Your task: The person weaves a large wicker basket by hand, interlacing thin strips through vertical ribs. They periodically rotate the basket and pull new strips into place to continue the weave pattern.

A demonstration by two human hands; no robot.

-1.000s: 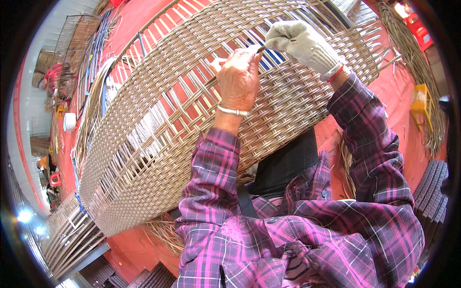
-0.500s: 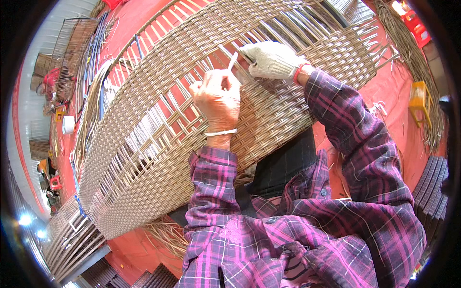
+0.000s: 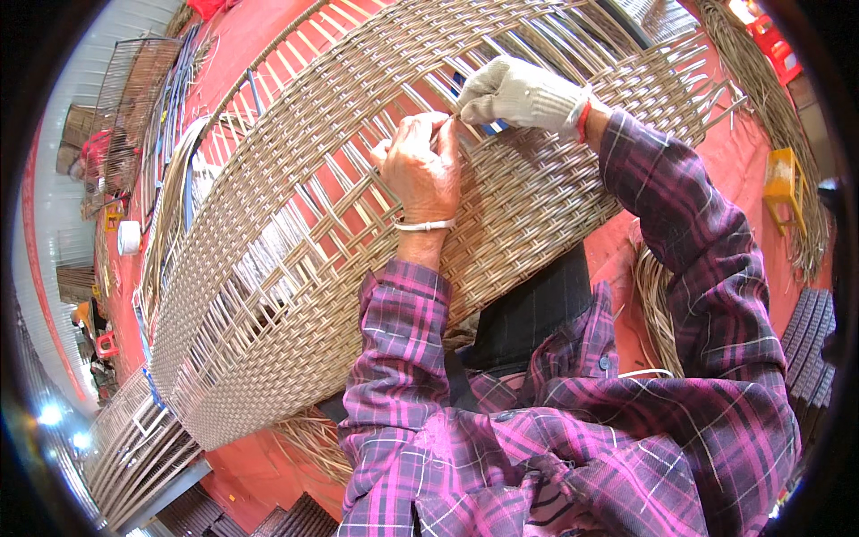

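A large brown woven wicker panel (image 3: 528,215) slants across my lap, with an open band of unwoven strands (image 3: 335,201) along its middle. Over that band my left hand (image 3: 422,170), bare and with a white band at the wrist, pinches a thin wicker strand, most of it hidden by the fingers. My right hand (image 3: 523,97), in a white knitted glove, is closed at the same spot, fingertips nearly touching the left ones on the strand. A bit of blue (image 3: 492,128) shows beneath the glove; I cannot tell what it is.
Red sheeting (image 3: 242,474) covers the floor. A bundle of long strands (image 3: 761,116) and a yellow stool (image 3: 784,192) are at the right. A white roll (image 3: 129,237) and a wire frame (image 3: 134,116) stand at the left. Dark slatted pieces (image 3: 808,345) lie at the lower right.
Both hands have shifted a little to the right, and the left fingertips have come up against the gloved ones. The pale strand end that stood above my left hand no longer shows.
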